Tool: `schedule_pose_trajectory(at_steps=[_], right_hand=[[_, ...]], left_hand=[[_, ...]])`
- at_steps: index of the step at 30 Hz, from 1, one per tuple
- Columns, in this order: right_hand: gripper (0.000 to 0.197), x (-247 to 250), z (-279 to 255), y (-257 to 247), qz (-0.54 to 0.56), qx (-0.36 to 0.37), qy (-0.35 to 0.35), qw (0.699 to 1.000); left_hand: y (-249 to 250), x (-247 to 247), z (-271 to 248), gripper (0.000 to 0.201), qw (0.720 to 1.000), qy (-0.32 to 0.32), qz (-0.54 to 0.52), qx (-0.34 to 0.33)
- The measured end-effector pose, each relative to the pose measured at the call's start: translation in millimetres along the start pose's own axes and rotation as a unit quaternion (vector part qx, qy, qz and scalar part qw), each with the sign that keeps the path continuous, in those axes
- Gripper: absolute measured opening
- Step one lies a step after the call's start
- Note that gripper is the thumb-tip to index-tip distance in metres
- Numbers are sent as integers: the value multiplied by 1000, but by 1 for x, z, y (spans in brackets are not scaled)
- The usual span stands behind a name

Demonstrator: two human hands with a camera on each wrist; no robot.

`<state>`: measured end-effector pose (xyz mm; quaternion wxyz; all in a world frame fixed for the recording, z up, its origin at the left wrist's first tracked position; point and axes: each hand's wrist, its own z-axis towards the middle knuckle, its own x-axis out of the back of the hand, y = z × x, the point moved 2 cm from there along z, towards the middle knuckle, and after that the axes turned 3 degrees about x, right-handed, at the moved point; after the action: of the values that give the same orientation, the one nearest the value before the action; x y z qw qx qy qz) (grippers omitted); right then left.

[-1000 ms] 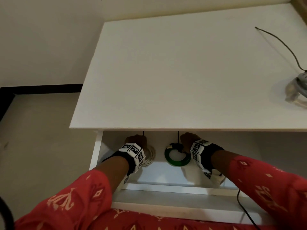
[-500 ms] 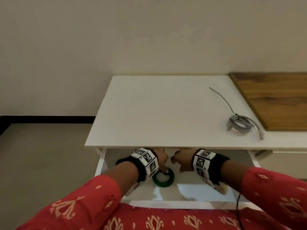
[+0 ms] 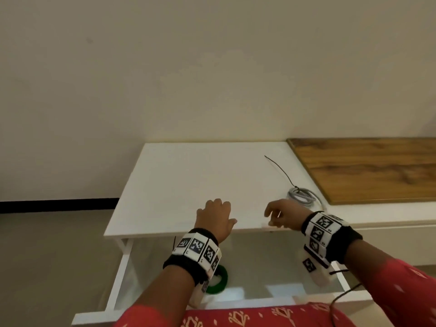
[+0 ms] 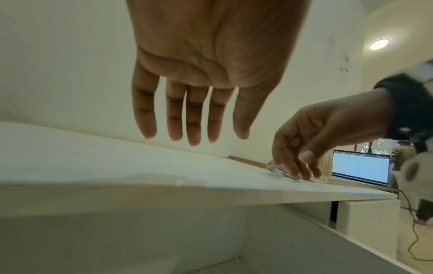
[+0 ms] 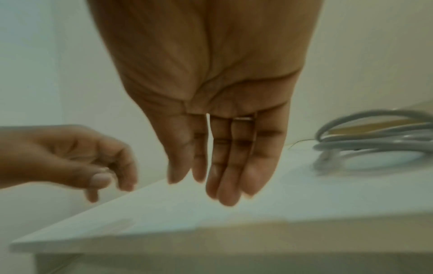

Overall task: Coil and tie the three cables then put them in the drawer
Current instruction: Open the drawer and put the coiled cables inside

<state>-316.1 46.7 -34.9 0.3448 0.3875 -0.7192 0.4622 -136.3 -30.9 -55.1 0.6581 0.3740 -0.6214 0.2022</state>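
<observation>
A grey coiled cable lies on the white tabletop near its right edge, with a thin black tie wire trailing away from it. A green coiled cable lies in the open drawer below, partly hidden by my left wrist. My left hand hovers over the table's front edge, fingers relaxed and empty. My right hand hangs empty a short way left of the grey coil, fingers loosely extended.
A wooden board lies on the surface right of the white top. A laptop stands far off to the right. A thin black lead runs from my right wrist. The wall stands behind the table.
Both hands have come up out of the drawer to above the table's front edge. The green coil stays in the drawer. The head view has tilted up.
</observation>
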Motion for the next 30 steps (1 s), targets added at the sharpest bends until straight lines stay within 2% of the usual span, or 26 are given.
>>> schedule_pose_trajectory(at_steps=[3, 6, 8, 11, 13, 19, 23, 28, 30], right_hand=[[7, 25, 9, 33, -14, -60, 111, 992], [21, 42, 21, 59, -63, -103, 189, 975], [39, 46, 30, 72, -96, -133, 168, 972], [70, 44, 40, 85, -96, -161, 91, 978], [79, 41, 43, 89, -70, -163, 58, 982], [72, 30, 39, 89, -59, -147, 54, 986], [68, 25, 28, 77, -65, -120, 59, 989], [70, 7, 10, 38, -88, -26, 37, 995], [70, -2, 2, 20, -91, 20, 13, 996]], left_hand=[[-1, -10, 4, 36, 1000, 30, 6, 8], [-3, -20, 10, 38, 999, 26, -5, 17], [-5, -24, 13, 39, 999, 22, -13, 21], [-6, -29, 19, 41, 1000, 15, -13, 22], [-6, -32, 21, 42, 1000, 11, -16, 23], [-1, -36, 15, 42, 1000, 3, -1, 8], [11, -36, 4, 33, 999, -8, 22, -39], [13, -34, -5, 32, 994, -89, 22, -55], [6, -37, -6, 32, 987, -153, 14, -42]])
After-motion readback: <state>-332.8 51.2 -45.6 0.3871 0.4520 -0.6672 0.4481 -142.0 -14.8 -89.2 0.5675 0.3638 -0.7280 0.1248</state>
